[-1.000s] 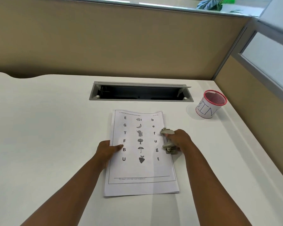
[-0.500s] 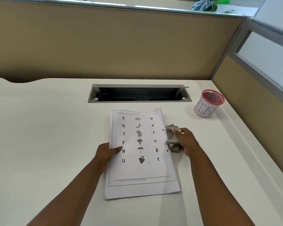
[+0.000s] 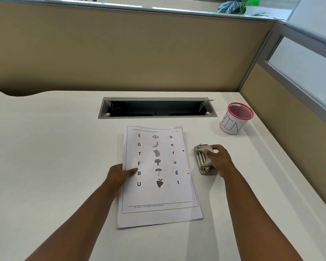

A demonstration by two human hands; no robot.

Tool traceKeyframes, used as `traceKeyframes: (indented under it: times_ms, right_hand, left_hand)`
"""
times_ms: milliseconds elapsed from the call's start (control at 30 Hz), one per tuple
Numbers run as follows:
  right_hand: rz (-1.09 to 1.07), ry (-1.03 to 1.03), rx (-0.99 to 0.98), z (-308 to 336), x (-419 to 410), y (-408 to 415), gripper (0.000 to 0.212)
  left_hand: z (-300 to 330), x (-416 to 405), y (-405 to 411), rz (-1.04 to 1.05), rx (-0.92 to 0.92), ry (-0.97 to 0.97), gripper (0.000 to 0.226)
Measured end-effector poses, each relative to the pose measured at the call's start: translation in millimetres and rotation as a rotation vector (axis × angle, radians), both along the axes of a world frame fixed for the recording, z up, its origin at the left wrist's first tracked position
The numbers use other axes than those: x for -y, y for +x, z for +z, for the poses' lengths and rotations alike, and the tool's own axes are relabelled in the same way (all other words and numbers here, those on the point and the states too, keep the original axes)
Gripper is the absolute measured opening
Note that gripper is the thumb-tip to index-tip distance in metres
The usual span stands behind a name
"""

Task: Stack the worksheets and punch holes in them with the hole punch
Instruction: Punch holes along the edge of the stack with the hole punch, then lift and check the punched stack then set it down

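Observation:
A stack of worksheets (image 3: 158, 194) printed with letters and small pictures lies on the white desk (image 3: 45, 157). Two punched holes show near its right edge. My left hand (image 3: 120, 176) grips the stack's left edge, thumb on top of the page. A grey metal hole punch (image 3: 202, 160) stands on the desk just right of the stack, clear of the paper. My right hand (image 3: 217, 160) holds the punch from its right side, thumb on its top.
A red mesh cup labelled BIN (image 3: 235, 119) stands at the back right. An open cable tray slot (image 3: 156, 108) is set into the desk behind the sheets. Beige partition walls (image 3: 120, 53) close the back and right.
The hole punch has come off the stack's right edge and moved right onto the bare desk with my right hand. Two holes are now uncovered. My left hand has stayed put.

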State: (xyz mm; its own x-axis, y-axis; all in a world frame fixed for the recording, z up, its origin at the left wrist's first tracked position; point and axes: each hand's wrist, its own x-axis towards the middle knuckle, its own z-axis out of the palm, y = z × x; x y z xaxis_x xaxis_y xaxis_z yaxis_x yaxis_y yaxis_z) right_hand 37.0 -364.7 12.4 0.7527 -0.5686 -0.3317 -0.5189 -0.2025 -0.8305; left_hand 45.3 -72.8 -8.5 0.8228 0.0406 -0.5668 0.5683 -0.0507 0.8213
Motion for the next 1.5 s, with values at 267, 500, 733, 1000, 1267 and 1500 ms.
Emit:
traceKeyframes:
  times_ms: [267, 500, 733, 1000, 1267, 1500]
  right_hand:
    - [0.063, -0.21, -0.031, -1, 2, -2, 0.025]
    - [0.051, -0.35, -0.066, 1, 0, -5, 0.031]
    - [0.071, -0.485, -0.01, 6, -9, -11, 0.038]
    - [0.22, -0.123, 0.133, 18, -37, -10, 0.022]
    - [0.245, 0.306, 0.003, 8, -51, -11, 0.006]
    - [0.115, 0.342, 0.145, 3, -61, -12, 0.021]
  left_hand:
    - [-2, -1, 0, -0.006, 0.007, -0.029, 0.029]
    - [-5, -1, 1, 0.006, 0.014, -0.035, 0.031]
    - [-9, -6, -3, 0.04, 0.086, -0.111, 0.021]
    - [-10, -10, -5, 0.058, 0.093, -0.197, 0.012]
    - [-3, -10, -4, 0.075, 0.073, -0.277, 0.019]
    - [15, -5, 2, 0.049, 0.159, -0.292, 0.009]
